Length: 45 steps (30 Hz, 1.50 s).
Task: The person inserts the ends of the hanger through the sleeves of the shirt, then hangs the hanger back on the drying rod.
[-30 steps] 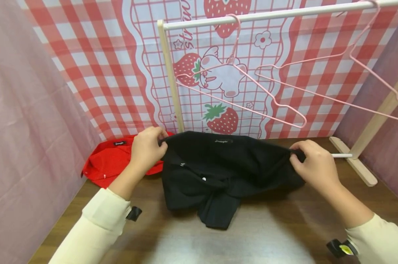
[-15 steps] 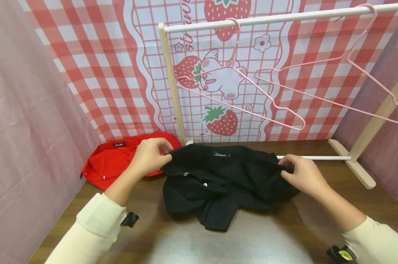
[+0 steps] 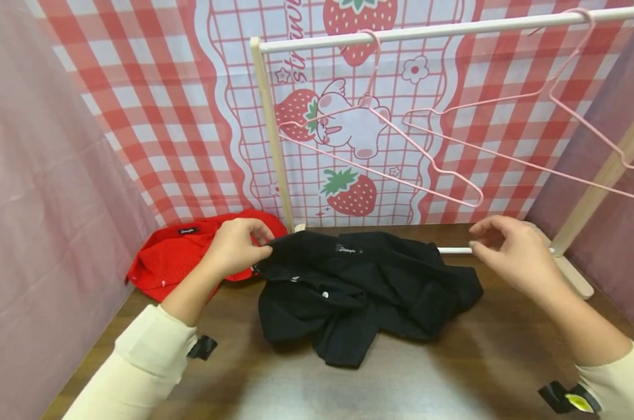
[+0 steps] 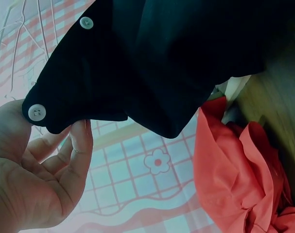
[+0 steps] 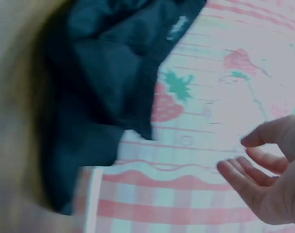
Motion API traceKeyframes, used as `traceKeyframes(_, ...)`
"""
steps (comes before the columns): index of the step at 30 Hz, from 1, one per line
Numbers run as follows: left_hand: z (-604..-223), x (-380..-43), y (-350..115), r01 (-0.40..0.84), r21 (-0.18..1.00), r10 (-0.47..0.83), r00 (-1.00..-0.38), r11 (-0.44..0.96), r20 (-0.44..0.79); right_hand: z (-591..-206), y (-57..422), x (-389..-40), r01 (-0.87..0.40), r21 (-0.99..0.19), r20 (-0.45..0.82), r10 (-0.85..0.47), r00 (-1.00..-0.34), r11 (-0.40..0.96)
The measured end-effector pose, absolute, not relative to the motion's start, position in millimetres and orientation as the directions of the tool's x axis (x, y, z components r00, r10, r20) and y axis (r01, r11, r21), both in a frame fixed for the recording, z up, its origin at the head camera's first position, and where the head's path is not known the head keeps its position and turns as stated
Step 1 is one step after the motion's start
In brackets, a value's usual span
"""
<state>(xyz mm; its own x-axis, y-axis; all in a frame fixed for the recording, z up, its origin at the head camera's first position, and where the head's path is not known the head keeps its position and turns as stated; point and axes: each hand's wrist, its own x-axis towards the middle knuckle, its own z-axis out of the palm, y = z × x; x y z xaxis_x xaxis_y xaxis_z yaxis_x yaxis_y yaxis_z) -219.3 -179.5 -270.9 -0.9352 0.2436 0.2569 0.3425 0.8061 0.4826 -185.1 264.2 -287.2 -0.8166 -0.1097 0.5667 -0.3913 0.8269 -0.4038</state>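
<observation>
A black shirt [image 3: 401,280] with white buttons and a label at its neck lies crumpled on the wooden table. My left hand [image 3: 235,248] pinches its left upper edge, and the left wrist view shows thumb and fingers at a buttoned corner of the black cloth [image 4: 137,63]. Away from the shirt, to its right, my right hand [image 3: 516,254] is raised with fingers loosely bent and nothing between them. The right wrist view likewise has a gap between this hand [image 5: 273,179] and the shirt.
Behind the left hand lies a red garment [image 3: 164,256] with a dark label. Over the table stands a rack whose white rail [image 3: 317,43] carries a pink hanger [image 3: 366,101] and a second pink hanger [image 3: 552,87]. A strawberry-print cloth [image 3: 191,116] covers the back.
The shirt's upper edge has sunk to the table. My right hand has let go of the shirt's right side and moved right and up; my left hand still pinches the cloth.
</observation>
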Motion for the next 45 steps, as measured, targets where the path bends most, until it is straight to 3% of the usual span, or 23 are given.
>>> traceKeyframes(4,-271.4,-219.4,-178.3,0.34,0.481,0.241,-0.936,0.808,0.255,-262.2,254.4,-178.8,-0.436,-0.32,0.766,-0.041,-0.642,0.841)
traceKeyframes(7,-271.4,-219.9,-176.7,0.331,0.479,0.233,-0.939,0.813,0.254,-243.8,244.0,-178.5,-0.463,-0.193,0.859,-0.08,-0.506,0.865)
traceKeyframes(10,-270.9,-220.1,-174.5,0.322,0.474,0.223,-0.941,0.819,0.255,-227.0,232.1,-180.0,-0.471,-0.075,0.874,-0.169,-0.455,0.879)
traceKeyframes(21,-271.1,-222.6,-170.4,0.337,0.438,0.232,-0.933,0.833,0.275,-192.1,191.0,-203.6,-0.352,0.186,0.769,-0.359,-0.529,0.917)
traceKeyframes(33,-270.2,-222.0,-168.3,0.327,0.44,0.224,-0.936,0.836,0.271,-179.6,167.9,-226.0,-0.312,0.193,0.632,-0.361,-0.686,0.93)
traceKeyframes(45,-269.3,-220.8,-168.1,0.324,0.444,0.224,-0.939,0.835,0.263,-178.7,165.9,-237.3,-0.331,0.103,0.59,-0.325,-0.739,0.938)
